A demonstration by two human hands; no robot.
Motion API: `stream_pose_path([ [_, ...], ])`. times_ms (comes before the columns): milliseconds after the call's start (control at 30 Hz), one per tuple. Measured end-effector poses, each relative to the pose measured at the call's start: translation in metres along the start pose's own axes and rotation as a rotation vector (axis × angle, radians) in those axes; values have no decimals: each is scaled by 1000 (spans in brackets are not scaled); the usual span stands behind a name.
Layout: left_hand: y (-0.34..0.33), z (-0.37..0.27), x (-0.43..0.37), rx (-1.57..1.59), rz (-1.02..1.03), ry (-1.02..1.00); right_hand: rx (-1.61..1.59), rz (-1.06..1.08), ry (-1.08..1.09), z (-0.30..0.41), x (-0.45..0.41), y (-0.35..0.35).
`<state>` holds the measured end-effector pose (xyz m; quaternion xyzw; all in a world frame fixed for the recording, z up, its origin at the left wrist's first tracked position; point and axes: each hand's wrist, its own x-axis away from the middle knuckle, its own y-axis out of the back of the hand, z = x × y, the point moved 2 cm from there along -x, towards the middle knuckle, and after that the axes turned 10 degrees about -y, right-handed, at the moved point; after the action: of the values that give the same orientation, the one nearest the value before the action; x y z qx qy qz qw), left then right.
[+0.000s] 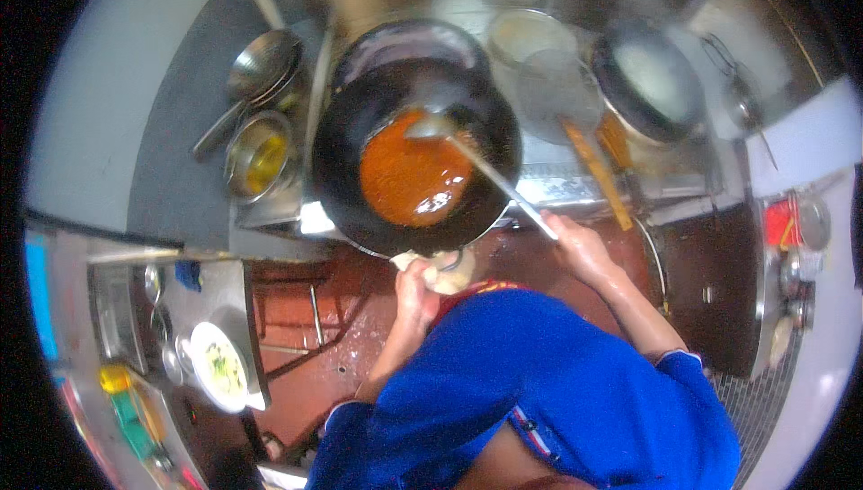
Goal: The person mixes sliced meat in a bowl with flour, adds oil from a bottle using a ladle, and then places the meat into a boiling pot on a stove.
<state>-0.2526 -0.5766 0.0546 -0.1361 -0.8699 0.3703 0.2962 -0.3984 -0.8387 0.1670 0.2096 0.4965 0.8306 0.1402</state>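
A black wok fills the middle of the view, with a pool of orange-red sauce in its bottom. My left hand grips a pale cloth at the wok's near rim, around its loop handle. In my right hand is the end of a long metal ladle handle. The ladle reaches over the wok from the right, its bowl at the far part of the sauce; how deep it dips I cannot tell.
Left of the wok stand a metal strainer and a metal pot of yellow oil. To the right are a mesh skimmer with a wooden handle and a dark pan holding whitish contents. A white dish of food rests on the left-hand counter.
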Motion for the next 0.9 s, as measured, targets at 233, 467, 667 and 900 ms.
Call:
stream_pose_path([
  [233, 23, 9, -7, 30, -38, 58, 110, -65, 91, 7, 9, -6],
  [467, 25, 11, 0, 86, -126, 75, -115, 13, 69, 0, 9, 11],
  [667, 15, 27, 42, -45, 32, 1, -671, 187, -15, -32, 19, 46],
  [900, -17, 117, 67, -45, -144, 153, -1323, 288, -135, -144, 44, 97],
])
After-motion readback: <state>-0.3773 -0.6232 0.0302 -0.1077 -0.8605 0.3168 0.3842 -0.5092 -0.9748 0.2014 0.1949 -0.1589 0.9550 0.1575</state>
